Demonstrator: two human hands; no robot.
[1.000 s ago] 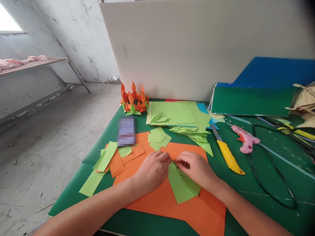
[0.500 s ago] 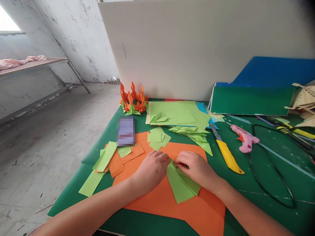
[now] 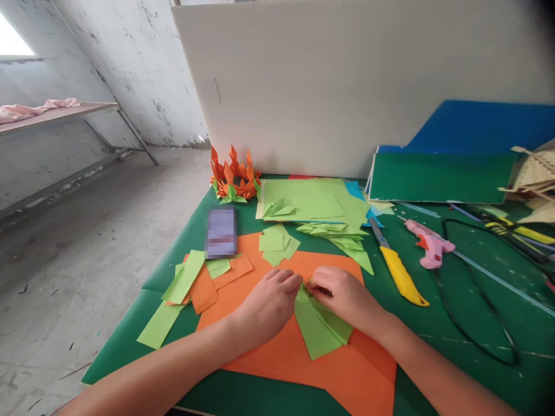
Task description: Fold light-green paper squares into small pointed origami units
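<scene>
A folded piece of green paper (image 3: 321, 329) lies over a large orange sheet (image 3: 269, 358) in front of me. My left hand (image 3: 273, 297) is closed at its upper tip, fingers bent and pinching. My right hand (image 3: 340, 292) pinches the same tip from the other side, thumb and forefinger together. The two sets of fingertips nearly meet, and they hide the very point of the fold. Just beyond my hands lie small green squares (image 3: 277, 242). Green strips (image 3: 160, 326) and orange pieces (image 3: 203, 292) lie to the left.
An orange and green paper crown (image 3: 234, 179) and a phone (image 3: 221, 231) stand back left. Behind are stacked green sheets (image 3: 303, 199). On the right lie a yellow-handled knife (image 3: 401, 277), a pink glue gun (image 3: 431, 242) and its black cord. A white board (image 3: 303, 86) rises behind the table.
My left fingers have shifted slightly toward the right hand at the paper's tip. The right hand and the green paper are almost unmoved.
</scene>
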